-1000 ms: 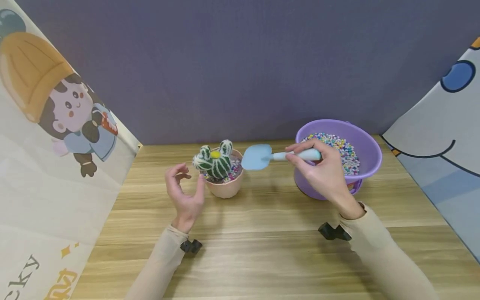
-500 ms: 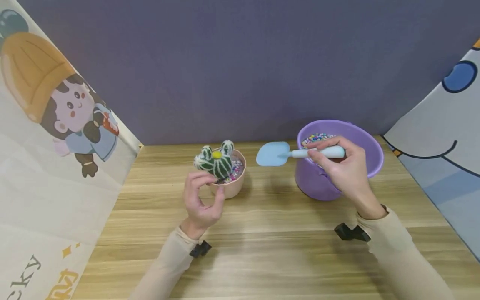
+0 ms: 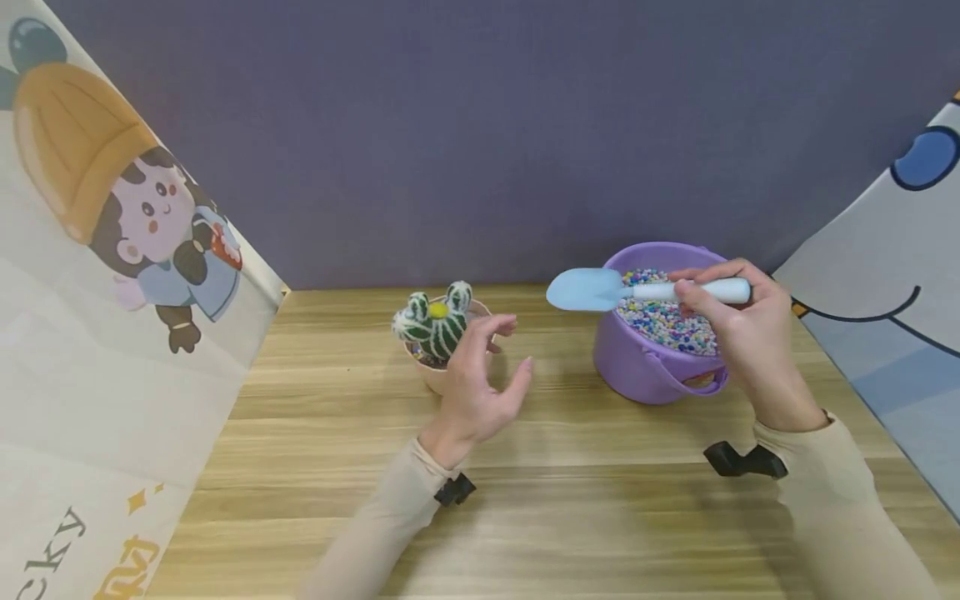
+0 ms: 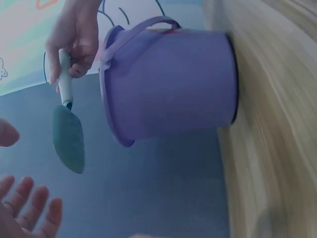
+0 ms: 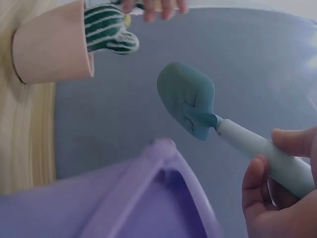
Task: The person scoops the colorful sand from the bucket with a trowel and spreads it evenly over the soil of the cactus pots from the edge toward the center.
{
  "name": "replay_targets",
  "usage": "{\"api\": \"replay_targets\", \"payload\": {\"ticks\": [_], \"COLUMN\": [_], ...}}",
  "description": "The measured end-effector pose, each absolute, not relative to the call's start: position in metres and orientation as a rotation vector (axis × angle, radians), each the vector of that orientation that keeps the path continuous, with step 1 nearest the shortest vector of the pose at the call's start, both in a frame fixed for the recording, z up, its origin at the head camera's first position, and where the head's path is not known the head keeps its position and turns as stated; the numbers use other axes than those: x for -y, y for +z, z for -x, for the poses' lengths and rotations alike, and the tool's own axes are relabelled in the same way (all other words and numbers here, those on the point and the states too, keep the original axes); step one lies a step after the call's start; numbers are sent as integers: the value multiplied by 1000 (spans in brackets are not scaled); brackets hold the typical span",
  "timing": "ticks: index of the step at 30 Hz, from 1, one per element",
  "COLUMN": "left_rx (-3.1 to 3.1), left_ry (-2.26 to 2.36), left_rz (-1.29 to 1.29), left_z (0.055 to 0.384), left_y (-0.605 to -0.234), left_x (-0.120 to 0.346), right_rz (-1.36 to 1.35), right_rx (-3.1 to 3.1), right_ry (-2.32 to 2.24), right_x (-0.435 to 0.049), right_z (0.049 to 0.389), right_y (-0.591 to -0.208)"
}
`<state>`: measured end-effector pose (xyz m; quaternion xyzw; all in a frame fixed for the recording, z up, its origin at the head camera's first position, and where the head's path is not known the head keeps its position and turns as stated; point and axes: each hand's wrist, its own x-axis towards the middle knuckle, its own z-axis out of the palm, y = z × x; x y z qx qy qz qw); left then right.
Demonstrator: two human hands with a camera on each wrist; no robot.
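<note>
My right hand [image 3: 753, 333] grips the pale handle of a light blue trowel [image 3: 588, 289], whose blade points left beside the purple bucket's rim. Small multicoloured beads [image 3: 663, 321] fill part of that bucket [image 3: 637, 367]. Bent fingers and a spread thumb show on my left hand [image 3: 483, 392], which holds nothing. It overlaps the right side of a pink flowerpot [image 3: 432, 379] in the head view. A green cactus [image 3: 442, 335] with white fuzzy stripes and a yellow spot stands in the pot. In the right wrist view the trowel [image 5: 185, 96] hangs between bucket and pot.
Everything stands on a wood-grain table [image 3: 525, 517]. Behind it rises a dark blue-grey wall [image 3: 480, 142]. Printed cartoon panels flank both sides, with a child in an orange hat [image 3: 82, 142] on the left. The bucket's handle [image 3: 686, 383] hangs at its front.
My right hand has carried the trowel rightward, from near the flowerpot to over the bucket's left rim. My left hand has moved right, from the pot's left side across its front.
</note>
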<state>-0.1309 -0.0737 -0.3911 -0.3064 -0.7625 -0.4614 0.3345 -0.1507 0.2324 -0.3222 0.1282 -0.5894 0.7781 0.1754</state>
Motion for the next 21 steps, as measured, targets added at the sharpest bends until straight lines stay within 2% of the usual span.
{"api": "replay_targets", "payload": {"ticks": [10, 21], "left_rx": [2295, 2489], "left_ry": [-1341, -1397], "left_rz": [679, 622], "left_z": [143, 155], "left_y": [-399, -409], "left_x": [47, 25], "right_rz": [-385, -285], "right_rx": [1380, 1457], "right_ry": [2521, 2493], "right_x": [-271, -302], "right_z": [154, 158], "right_y": [-321, -322]}}
